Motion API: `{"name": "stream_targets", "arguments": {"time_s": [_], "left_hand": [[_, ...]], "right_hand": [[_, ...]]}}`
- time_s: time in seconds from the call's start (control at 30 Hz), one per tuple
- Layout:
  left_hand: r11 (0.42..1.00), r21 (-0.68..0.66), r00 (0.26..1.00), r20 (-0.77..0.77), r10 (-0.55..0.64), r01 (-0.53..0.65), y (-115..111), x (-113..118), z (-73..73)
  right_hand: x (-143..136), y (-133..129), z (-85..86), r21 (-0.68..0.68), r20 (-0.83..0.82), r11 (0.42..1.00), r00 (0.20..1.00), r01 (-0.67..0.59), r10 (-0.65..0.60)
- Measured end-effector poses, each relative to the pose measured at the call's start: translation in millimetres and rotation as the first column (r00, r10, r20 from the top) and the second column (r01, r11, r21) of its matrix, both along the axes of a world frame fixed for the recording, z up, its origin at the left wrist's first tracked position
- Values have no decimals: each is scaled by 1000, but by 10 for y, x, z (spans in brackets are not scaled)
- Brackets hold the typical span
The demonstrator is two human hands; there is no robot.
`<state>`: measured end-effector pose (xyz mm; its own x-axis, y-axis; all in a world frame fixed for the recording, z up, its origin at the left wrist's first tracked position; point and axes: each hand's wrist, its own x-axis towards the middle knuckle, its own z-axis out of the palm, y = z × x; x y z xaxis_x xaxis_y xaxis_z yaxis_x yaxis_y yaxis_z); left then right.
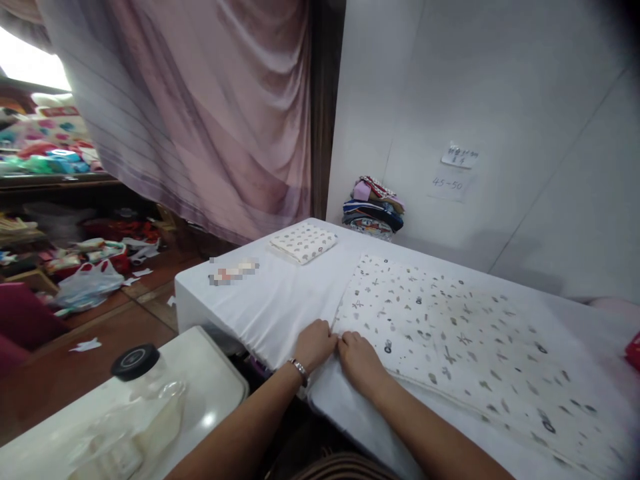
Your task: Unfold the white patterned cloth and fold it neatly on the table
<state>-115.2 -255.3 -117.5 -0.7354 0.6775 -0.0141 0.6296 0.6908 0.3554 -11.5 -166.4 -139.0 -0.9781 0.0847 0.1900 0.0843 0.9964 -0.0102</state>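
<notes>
A large white cloth with small grey and brown prints (pixel 450 333) lies spread over the white-covered table (pixel 270 300). At its near left corner, my left hand (pixel 316 343) has its fingers closed on the cloth's edge, a bracelet round the wrist. My right hand (pixel 361 360) sits right beside it, fingers bent together on the same corner. The two hands nearly touch. Farther back on the table rests a smaller folded printed cloth (pixel 304 243). A blurred-out patch (pixel 234 272) covers something to its left.
Folded fabrics (pixel 373 207) are stacked by the wall behind the table. At the lower left, a white stand (pixel 215 373) bears a black-lidded jar (pixel 136 363) and clear plastic. A pink curtain (pixel 225 107) hangs behind. Bags and fabrics litter the floor at left.
</notes>
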Motion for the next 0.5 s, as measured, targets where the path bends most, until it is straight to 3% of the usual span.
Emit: {"name": "stream_targets", "arguments": {"time_s": [0.17, 0.23, 0.37, 0.43, 0.5], "left_hand": [[996, 80, 998, 46, 37, -41, 17, -43, 34], [984, 162, 980, 194, 39, -72, 40, -85, 14], [942, 247, 806, 590, 39, -227, 107, -167, -41], [921, 281, 776, 629, 36, -271, 132, -186, -59], [908, 319, 792, 611, 23, -272, 144, -190, -73]], "right_hand": [[-31, 23, 31, -65, 5, 998, 1000, 19, -19], [-18, 45, 48, -161, -17, 986, 999, 46, -49], [23, 42, 45, -284, -62, 958, 996, 47, -67], [30, 3, 35, -271, -67, 961, 995, 53, -73], [23, -52, 37, -256, -86, 963, 990, 86, -111]]}}
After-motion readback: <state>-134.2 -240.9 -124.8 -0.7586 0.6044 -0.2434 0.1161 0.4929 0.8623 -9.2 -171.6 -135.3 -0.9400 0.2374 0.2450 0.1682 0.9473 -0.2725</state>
